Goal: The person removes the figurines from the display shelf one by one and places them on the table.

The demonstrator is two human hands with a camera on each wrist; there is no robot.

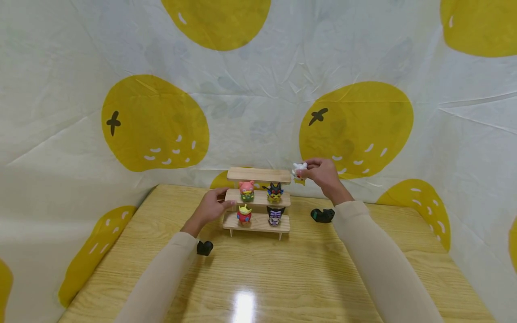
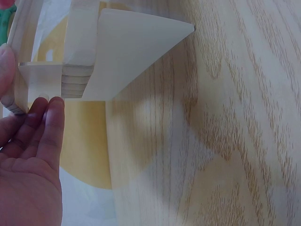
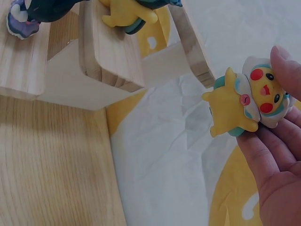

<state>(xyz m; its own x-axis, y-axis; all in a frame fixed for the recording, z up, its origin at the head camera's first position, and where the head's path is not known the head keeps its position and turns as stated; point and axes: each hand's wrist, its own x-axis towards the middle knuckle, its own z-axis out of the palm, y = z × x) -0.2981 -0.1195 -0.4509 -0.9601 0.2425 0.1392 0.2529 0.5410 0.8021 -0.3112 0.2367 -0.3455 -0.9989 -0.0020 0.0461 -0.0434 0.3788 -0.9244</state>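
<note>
Pinching the white-hooded yellow plastic-looking figurine (image 3: 251, 99), your right hand (image 1: 323, 175) seems mid-placement; your left hand (image 1: 210, 206) pinches the three-tier pale-wood rack (image 1: 257, 222); likely next, lower upright onto the top shelf (image 1: 258, 174).

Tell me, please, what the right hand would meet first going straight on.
Past the held figure, the right hand would probably meet the top shelf at its right end, though depth is unclear.

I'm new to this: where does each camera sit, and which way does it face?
Head: worn on the head, facing forward and down at the wooden shelf; left hand, right hand and sleeves show.
Left wrist: worn there, facing the left hand gripping the wooden shelf's edge.
Right wrist: worn there, facing the right hand holding a yellow figurine.
Shared: that figurine shows in head and right wrist views.
</note>
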